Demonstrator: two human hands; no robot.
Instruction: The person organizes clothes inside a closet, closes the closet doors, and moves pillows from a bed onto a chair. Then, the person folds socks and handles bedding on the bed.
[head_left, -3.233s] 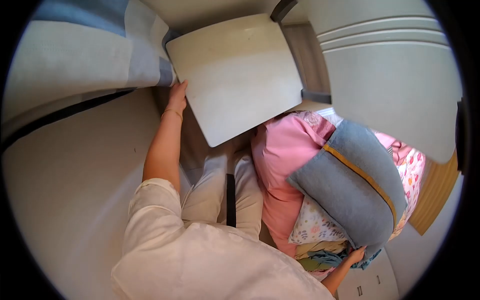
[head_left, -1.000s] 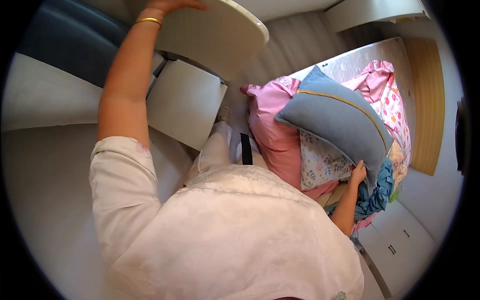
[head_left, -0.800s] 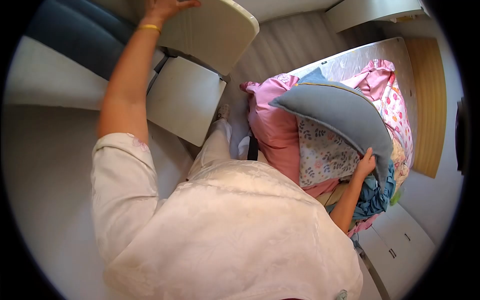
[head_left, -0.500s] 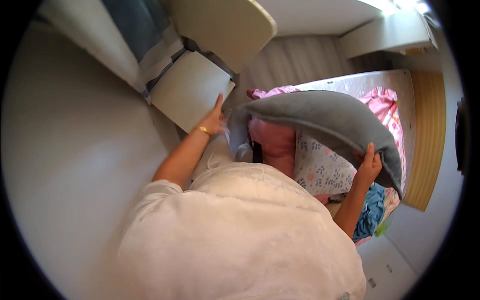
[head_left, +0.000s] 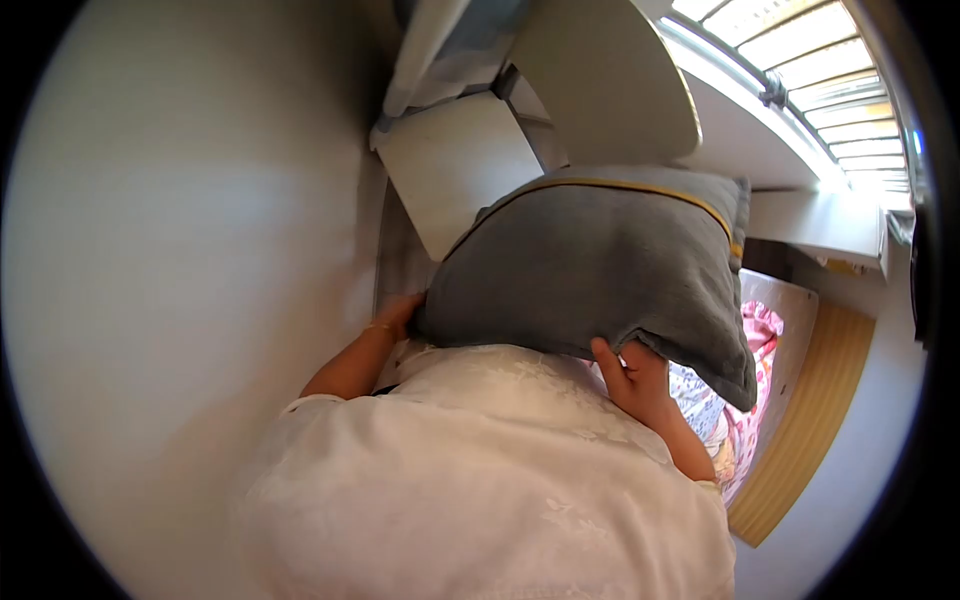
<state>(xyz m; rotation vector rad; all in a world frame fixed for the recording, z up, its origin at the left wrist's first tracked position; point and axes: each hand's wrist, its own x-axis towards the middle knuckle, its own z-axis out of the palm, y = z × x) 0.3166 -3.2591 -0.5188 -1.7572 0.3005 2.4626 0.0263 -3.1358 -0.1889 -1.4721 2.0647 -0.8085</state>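
A grey pillow [head_left: 590,265] with a yellow stripe near its far edge is held up in front of my body. My right hand [head_left: 640,382] grips its near edge, the thumb on the close side and the other fingers tucked behind the fabric. At the pillow's left corner is my left hand [head_left: 402,316], closed on the edge, with its fingertips partly hidden by the cloth. A bracelet circles my left wrist.
Beyond the pillow stands a white chair-like seat [head_left: 455,160], with a pale curved panel [head_left: 610,80] beside it. To the right are pink bedding [head_left: 762,325] and a wooden bed board [head_left: 810,420]. A barred window [head_left: 800,70] is at upper right, a wall [head_left: 200,280] at left.
My left hand, free before, has taken hold of the pillow's left corner. The pillow has turned, showing its broad striped face, and moved left and nearer my body. My view has shifted.
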